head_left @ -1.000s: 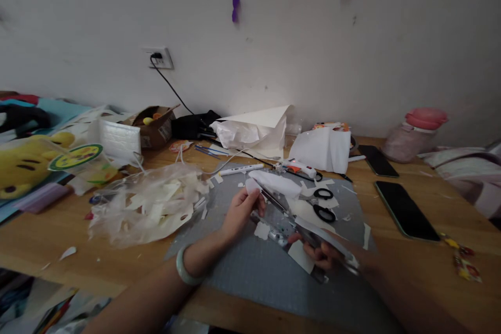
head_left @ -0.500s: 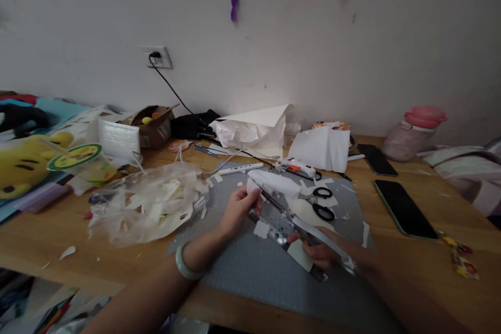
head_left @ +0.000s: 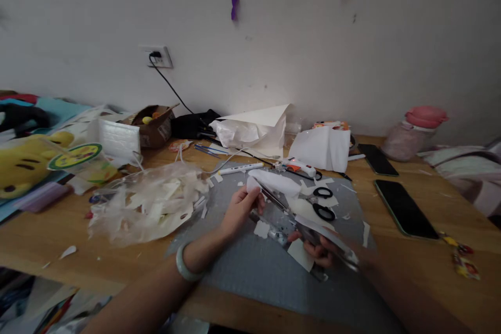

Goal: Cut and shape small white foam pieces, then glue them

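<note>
My left hand [head_left: 245, 207] is closed, pinching a piece of white paper [head_left: 277, 181] between thumb and fingers above the mat. My right hand [head_left: 323, 250] grips a pair of scissors [head_left: 278, 202], whose dark blades point up and left to the paper at my left fingertips. A pale strip runs along the scissors' handle side; its kind is hard to make out. Below them, a ruler-like clear strip [head_left: 319, 273] and paper scraps [head_left: 261, 229] lie on the grey cutting mat [head_left: 250, 282]. A second pair of scissors with black handles [head_left: 323, 212] rests just beyond my right hand.
A plastic bag of paper scraps [head_left: 144, 203] lies left of the mat. Behind are a white marker [head_left: 240, 168], a white glue gun [head_left: 303, 167] and folded white paper [head_left: 321, 148]. Two phones [head_left: 405, 209] and a pink-lidded bottle [head_left: 409, 135] are at the right.
The scissors and my right hand have shifted very slightly, with the right fingers changing their curl. My left hand keeps its pinch on the paper, nearly still.
</note>
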`<move>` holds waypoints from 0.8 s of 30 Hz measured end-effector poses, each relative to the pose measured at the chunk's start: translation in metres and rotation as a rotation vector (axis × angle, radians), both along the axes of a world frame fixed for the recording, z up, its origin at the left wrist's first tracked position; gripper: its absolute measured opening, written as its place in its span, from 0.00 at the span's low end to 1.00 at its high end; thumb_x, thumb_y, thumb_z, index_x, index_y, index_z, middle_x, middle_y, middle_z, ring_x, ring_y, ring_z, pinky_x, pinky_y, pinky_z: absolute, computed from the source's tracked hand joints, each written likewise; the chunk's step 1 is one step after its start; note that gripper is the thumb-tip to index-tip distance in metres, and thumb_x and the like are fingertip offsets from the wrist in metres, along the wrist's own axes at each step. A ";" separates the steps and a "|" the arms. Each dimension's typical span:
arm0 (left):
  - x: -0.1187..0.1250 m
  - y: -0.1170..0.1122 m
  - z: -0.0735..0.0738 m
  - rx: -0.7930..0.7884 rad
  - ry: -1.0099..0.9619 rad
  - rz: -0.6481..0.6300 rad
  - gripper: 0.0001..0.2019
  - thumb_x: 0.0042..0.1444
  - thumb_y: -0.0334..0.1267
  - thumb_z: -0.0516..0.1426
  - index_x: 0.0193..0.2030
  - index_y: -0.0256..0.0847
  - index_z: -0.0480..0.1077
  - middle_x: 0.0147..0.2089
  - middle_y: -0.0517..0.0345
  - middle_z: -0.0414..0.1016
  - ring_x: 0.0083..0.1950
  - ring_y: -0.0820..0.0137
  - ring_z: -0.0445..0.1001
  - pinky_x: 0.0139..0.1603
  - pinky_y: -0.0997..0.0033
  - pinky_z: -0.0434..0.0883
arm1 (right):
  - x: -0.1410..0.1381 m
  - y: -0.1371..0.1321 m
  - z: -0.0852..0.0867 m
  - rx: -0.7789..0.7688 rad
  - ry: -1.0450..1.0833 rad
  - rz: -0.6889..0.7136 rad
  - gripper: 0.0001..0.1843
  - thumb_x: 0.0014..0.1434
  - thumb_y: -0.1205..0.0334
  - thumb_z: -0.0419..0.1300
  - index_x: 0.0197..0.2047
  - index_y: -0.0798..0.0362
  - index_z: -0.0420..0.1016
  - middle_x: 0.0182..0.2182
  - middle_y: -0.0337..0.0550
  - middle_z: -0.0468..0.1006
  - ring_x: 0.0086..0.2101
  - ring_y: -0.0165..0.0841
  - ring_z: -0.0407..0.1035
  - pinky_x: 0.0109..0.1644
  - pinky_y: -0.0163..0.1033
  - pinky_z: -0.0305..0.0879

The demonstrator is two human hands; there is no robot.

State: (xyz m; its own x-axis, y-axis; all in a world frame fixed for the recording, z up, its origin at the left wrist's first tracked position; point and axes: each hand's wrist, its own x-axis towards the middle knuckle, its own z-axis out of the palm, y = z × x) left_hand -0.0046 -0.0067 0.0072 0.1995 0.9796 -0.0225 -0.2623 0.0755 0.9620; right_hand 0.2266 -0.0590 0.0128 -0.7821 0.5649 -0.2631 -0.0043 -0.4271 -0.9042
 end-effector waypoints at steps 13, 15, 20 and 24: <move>-0.002 0.002 -0.005 0.018 -0.020 0.004 0.16 0.48 0.49 0.59 0.22 0.38 0.65 0.18 0.63 0.67 0.19 0.76 0.63 0.24 0.74 0.60 | 0.003 -0.001 -0.015 0.001 -0.095 -0.057 0.27 0.47 0.47 0.66 0.48 0.51 0.70 0.22 0.29 0.56 0.17 0.19 0.46 0.19 0.28 0.44; -0.002 0.002 -0.005 0.022 -0.037 0.004 0.16 0.48 0.49 0.59 0.22 0.38 0.65 0.18 0.64 0.66 0.19 0.76 0.63 0.24 0.74 0.60 | 0.002 -0.003 -0.009 0.018 -0.106 -0.065 0.27 0.48 0.45 0.65 0.48 0.51 0.71 0.22 0.29 0.56 0.18 0.20 0.46 0.19 0.28 0.43; -0.001 0.002 -0.003 0.012 -0.042 0.005 0.19 0.47 0.53 0.59 0.22 0.39 0.64 0.18 0.64 0.67 0.19 0.75 0.64 0.24 0.73 0.60 | -0.003 -0.003 -0.001 0.013 -0.125 -0.056 0.32 0.46 0.40 0.65 0.48 0.52 0.71 0.21 0.28 0.53 0.17 0.20 0.45 0.19 0.29 0.43; 0.000 0.001 -0.002 -0.005 -0.032 0.018 0.19 0.47 0.53 0.59 0.23 0.39 0.64 0.18 0.64 0.66 0.19 0.76 0.64 0.24 0.74 0.60 | -0.005 0.000 0.001 0.002 -0.078 -0.026 0.38 0.41 0.31 0.61 0.46 0.53 0.72 0.20 0.28 0.51 0.16 0.18 0.41 0.17 0.30 0.37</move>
State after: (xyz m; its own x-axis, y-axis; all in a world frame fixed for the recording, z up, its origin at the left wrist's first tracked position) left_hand -0.0051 -0.0053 0.0055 0.1830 0.9829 -0.0217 -0.2939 0.0758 0.9528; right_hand 0.2221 -0.0594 0.0141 -0.7444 0.5851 -0.3219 0.0553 -0.4264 -0.9028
